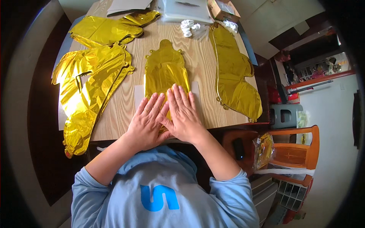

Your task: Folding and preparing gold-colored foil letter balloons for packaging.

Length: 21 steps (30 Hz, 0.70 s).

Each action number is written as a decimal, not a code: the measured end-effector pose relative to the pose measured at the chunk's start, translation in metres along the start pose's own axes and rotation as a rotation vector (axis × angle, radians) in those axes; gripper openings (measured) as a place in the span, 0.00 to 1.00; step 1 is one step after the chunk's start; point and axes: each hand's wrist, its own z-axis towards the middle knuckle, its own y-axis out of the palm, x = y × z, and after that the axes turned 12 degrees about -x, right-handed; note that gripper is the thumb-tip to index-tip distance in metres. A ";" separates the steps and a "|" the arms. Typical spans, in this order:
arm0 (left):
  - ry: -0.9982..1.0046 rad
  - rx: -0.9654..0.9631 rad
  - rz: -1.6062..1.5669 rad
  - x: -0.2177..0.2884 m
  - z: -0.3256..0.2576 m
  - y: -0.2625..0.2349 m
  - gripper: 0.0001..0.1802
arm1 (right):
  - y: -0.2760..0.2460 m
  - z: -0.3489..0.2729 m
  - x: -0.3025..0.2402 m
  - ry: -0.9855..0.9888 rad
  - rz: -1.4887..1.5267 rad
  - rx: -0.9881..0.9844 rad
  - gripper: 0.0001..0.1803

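Note:
A gold foil balloon (165, 68), flat and folded into a narrow shape, lies in front of me on the wooden table with a pale card (139, 95) under it. Both my palms rest on its near end, side by side. My left hand (145, 119) lies flat with its fingers stretched away from me. Beside it, my right hand (182, 114) is also flat, its thumb reaching over toward the left hand. Neither hand grips anything. The part of the foil beneath my hands is hidden.
Stacks of flat gold foil balloons (93, 83) cover the table's left side; another stack (234, 72) lies at the right. Along the far edge are clear plastic bags (186, 11), white crumpled bits (187, 27) and a cardboard box (224, 10). A wooden chair (291, 150) stands at right.

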 end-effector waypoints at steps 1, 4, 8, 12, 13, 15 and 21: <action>0.002 -0.007 -0.002 0.000 0.000 -0.001 0.49 | 0.000 -0.001 0.003 0.011 -0.028 -0.007 0.51; 0.023 -0.001 -0.014 -0.002 0.000 -0.002 0.49 | -0.006 -0.001 0.005 0.034 -0.054 -0.059 0.51; 0.012 -0.031 -0.019 0.000 0.000 -0.006 0.49 | -0.006 -0.002 0.011 0.070 -0.117 -0.048 0.51; -0.009 -0.047 -0.017 0.001 -0.001 -0.007 0.49 | -0.006 -0.005 0.010 0.088 -0.120 -0.044 0.51; -0.011 -0.055 -0.016 0.000 0.000 -0.007 0.49 | -0.005 -0.005 0.011 0.093 -0.120 -0.044 0.51; -0.015 -0.071 -0.016 0.001 0.001 -0.009 0.49 | -0.006 -0.004 0.011 0.096 -0.117 -0.047 0.51; 0.006 -0.062 -0.086 -0.009 0.000 -0.017 0.48 | -0.009 -0.004 0.008 0.104 -0.127 -0.070 0.51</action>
